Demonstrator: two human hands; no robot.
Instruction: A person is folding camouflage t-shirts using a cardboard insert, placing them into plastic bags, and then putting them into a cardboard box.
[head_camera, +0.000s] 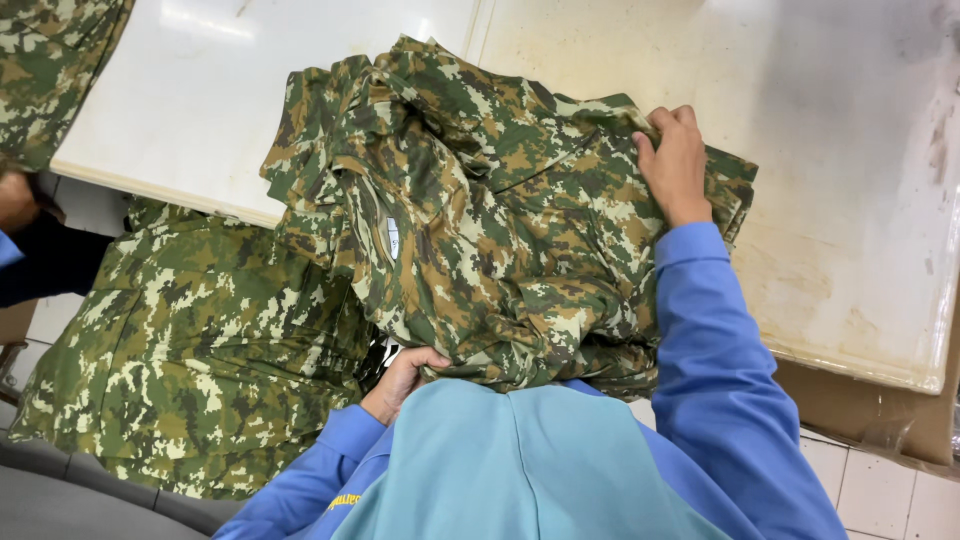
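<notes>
A bundle of green and brown camouflage garments (480, 220) lies on a white table (850, 150) in front of me. My right hand (672, 160) grips a fold of the fabric at the bundle's far right side, fingers closed on the cloth. My left hand (402, 378) holds the near lower edge of the same bundle, close to my body, partly hidden under the fabric. Both my sleeves are blue. A small white label (393, 238) shows on the garment's left part.
A second heap of camouflage cloth (190, 350) rests lower left, below the table's edge. More camouflage fabric (50, 60) hangs at the top left. Another person's hand and blue sleeve (15, 215) appear at the left edge. White floor tiles (880, 490) show at the bottom right.
</notes>
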